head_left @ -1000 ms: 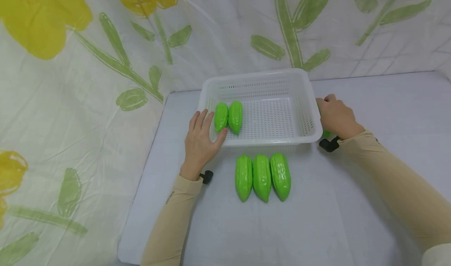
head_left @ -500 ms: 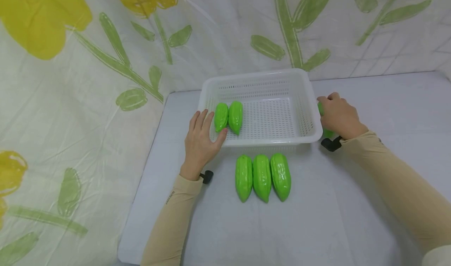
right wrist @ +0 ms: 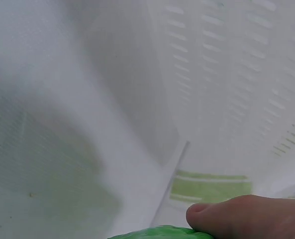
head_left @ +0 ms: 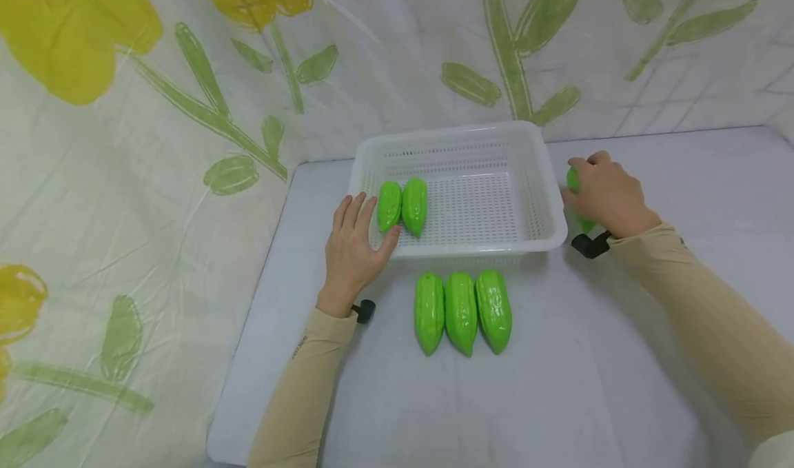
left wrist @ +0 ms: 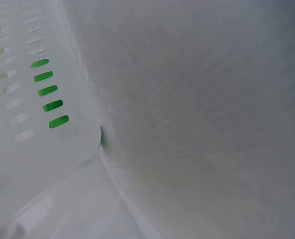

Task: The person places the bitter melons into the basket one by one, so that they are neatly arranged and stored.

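Observation:
My right hand grips a glossy green ridged fruit just right of the white basket. Most of this fruit is hidden under the fingers; in the right wrist view its edge shows beside the thumb. My left hand rests at the basket's front left corner, its fingers spread and the thumb over the rim. Inside, near that hand, lie two similar fruits side by side, the left one and the right one.
In front of the basket, three more green fruits lie in a row, pointed ends toward me. A pale cloth covers the table. Behind it hangs a flowered curtain, which also runs along the left side.
My right hand has moved right and slightly back, away from the basket's side, with the green fruit in its grip. The left hand and the other fruits stay put.

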`<state>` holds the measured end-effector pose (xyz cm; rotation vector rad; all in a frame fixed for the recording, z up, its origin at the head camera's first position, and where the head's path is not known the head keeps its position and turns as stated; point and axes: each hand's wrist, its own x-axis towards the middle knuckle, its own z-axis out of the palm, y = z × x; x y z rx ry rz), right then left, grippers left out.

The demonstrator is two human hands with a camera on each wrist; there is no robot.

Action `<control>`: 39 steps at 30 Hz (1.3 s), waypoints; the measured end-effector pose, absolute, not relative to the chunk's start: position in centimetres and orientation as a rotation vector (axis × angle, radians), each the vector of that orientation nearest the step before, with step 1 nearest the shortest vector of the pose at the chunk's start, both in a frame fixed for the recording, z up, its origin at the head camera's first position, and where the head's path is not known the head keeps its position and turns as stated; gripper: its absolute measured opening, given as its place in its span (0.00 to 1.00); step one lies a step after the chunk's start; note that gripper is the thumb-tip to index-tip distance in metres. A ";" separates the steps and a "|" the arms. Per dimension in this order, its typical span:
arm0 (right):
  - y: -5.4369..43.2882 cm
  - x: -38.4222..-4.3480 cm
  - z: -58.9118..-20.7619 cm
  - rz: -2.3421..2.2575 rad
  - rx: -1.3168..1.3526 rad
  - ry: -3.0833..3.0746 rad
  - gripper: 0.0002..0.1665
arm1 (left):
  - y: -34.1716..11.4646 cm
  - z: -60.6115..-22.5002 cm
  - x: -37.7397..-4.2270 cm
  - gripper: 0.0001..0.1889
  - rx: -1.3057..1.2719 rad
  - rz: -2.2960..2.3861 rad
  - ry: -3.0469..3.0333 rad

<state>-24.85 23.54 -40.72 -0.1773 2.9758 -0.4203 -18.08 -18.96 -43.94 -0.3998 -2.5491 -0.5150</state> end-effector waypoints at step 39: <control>20.9 -26.3 -32.1 -0.545 -0.275 3.018 0.41 | -19.1 -44.0 -18.2 0.35 -0.410 -0.520 -2.553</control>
